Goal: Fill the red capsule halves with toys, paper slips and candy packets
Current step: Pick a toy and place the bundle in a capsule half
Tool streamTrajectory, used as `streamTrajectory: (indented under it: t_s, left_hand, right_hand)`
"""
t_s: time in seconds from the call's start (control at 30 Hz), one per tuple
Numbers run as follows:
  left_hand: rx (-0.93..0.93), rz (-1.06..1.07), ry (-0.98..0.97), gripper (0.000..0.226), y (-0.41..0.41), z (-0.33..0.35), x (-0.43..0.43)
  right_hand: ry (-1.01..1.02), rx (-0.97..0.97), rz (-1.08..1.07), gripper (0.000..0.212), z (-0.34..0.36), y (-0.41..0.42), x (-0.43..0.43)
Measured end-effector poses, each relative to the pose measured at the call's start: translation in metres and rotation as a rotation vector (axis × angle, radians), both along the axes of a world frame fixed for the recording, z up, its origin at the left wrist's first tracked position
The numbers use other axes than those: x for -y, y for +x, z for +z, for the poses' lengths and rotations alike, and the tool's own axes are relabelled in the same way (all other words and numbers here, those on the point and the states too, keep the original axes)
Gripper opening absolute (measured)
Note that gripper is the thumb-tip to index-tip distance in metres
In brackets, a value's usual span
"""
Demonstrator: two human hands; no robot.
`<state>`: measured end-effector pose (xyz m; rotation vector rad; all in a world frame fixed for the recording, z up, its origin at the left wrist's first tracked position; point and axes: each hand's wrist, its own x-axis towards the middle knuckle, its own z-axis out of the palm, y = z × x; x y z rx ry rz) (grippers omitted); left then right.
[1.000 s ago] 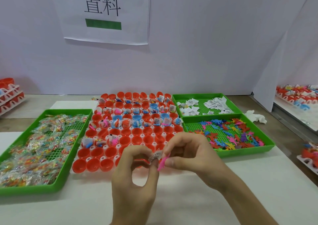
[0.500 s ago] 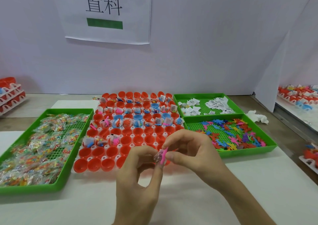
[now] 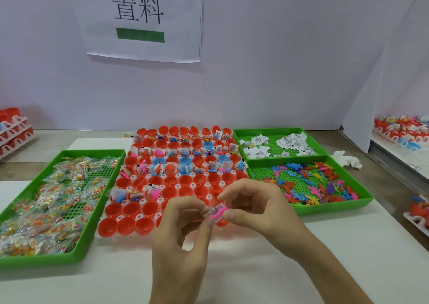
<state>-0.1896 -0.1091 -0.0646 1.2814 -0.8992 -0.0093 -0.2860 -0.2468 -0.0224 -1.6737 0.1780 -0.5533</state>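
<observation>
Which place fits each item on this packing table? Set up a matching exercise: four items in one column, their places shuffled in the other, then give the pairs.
Items
1. candy packets
2. paper slips
3. plastic toys
4. pink toy

Places
A. pinched between the left hand and the right hand
B. far right green tray
C. left green tray
D. near right green tray

Pairs: 1-C, 2-B, 3-D, 4-A

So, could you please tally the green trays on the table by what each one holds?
Candy packet tray: 1
Paper slip tray: 1
Toy tray: 1
Total: 3
</observation>
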Motion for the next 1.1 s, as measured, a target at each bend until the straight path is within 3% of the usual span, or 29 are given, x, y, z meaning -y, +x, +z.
streamTrajectory:
  t_s: [0.3, 0.57, 1.1]
  left_hand:
    - [-0.23, -0.137, -0.065, 0.032, 0.001, 0.004, 0.002]
    - [-0.324, -0.162, -0.06, 0.033, 0.007, 0.006, 0.002]
    - [-0.304, -0.159, -0.048, 0.03, 0.011, 0.007, 0.001]
  right_hand:
    - [0.073, -0.007, -0.068, 0.015, -0.005, 0.004, -0.001]
    - [0.137, -0.01, -0.097, 0.013, -0.01, 0.006, -0.003]
    - [0.132, 0.019, -0.048, 0.013, -0.006, 0.006, -0.006]
